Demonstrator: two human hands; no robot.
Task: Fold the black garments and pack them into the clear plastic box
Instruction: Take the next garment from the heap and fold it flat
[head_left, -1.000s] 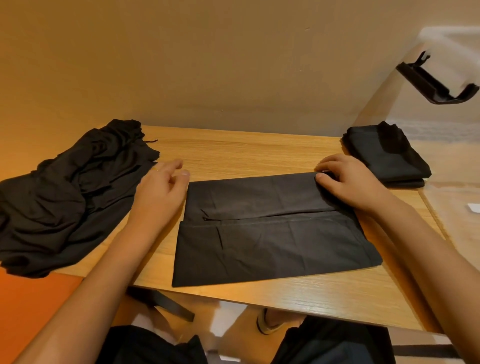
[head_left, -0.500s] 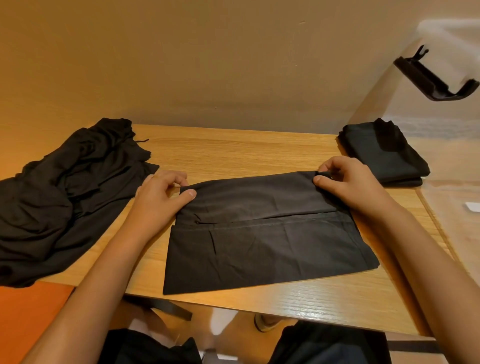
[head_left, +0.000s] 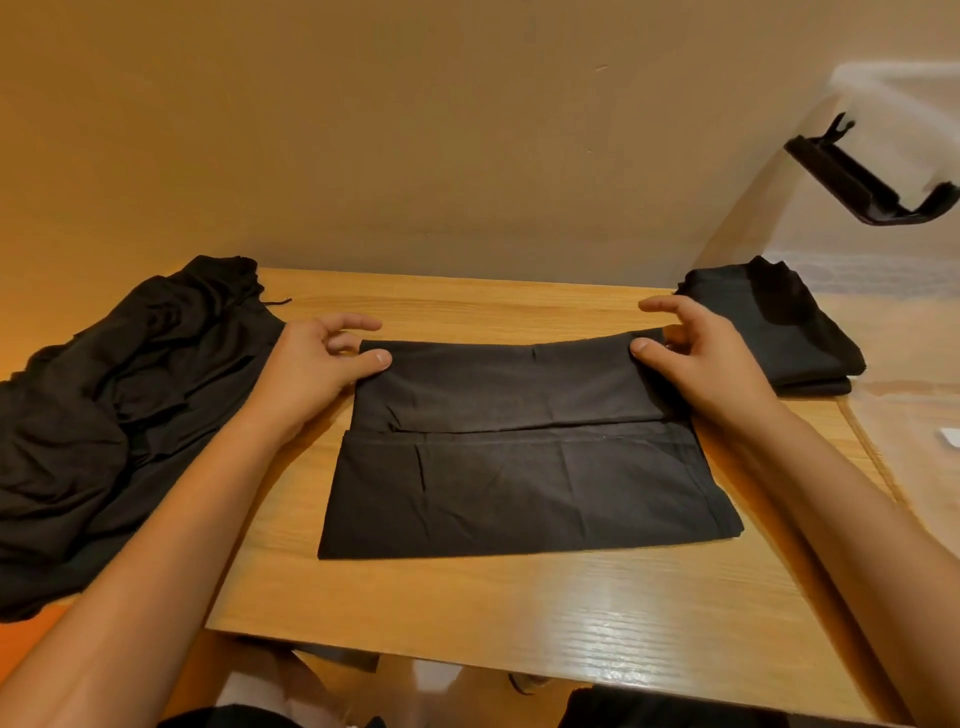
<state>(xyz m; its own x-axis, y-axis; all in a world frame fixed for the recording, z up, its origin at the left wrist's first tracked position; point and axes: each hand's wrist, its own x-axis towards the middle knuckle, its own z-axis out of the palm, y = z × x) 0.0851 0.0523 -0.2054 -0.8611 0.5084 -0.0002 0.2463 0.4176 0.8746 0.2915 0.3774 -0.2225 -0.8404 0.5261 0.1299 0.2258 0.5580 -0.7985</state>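
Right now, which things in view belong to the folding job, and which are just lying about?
Job: half-folded garment, pinched at its far corners by left hand and right hand; unfolded pile; folded stack; clear plastic box.
Lying about: white tag, right edge; dark strap under the table.

Light wooden table (head_left: 519, 613), plain beige wall (head_left: 415, 130) behind
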